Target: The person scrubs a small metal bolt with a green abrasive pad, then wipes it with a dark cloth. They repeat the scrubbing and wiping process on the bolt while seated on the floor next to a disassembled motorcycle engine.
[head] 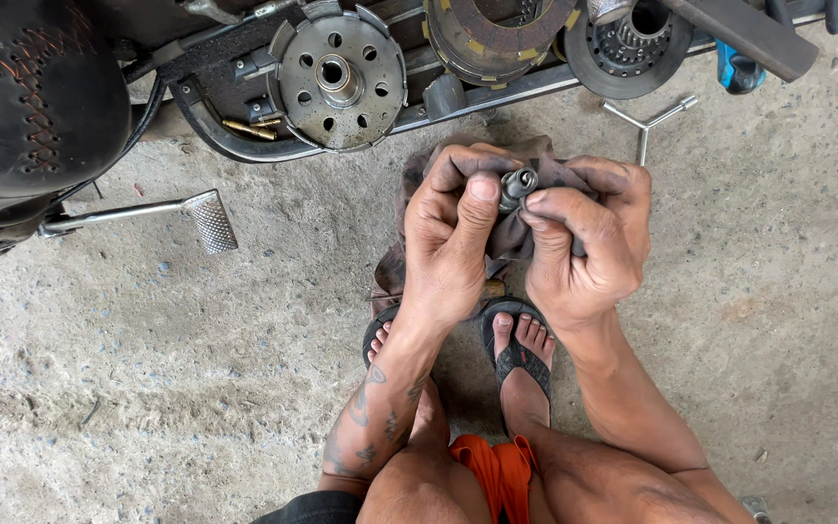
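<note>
At frame centre, the small ribbed metal part (pixel 517 184) sits wrapped in your grimy brown rag (pixel 506 238). Your left hand (pixel 453 238) and right hand (pixel 589 243) pinch it between thumbs and fingers, pressed together over rough concrete floor (pixel 196 369).

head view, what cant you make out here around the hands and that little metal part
- Metal part, head view: only its tip shows; the rag and the fingers hide the rest.
- Left hand and right hand: their palms are turned away, so the grip underneath is unseen.
- Rag: its lower part is behind the hands.
- Blue thing: mostly under a dark bar.
- Toothed disc: cut off by the top edge.
</note>
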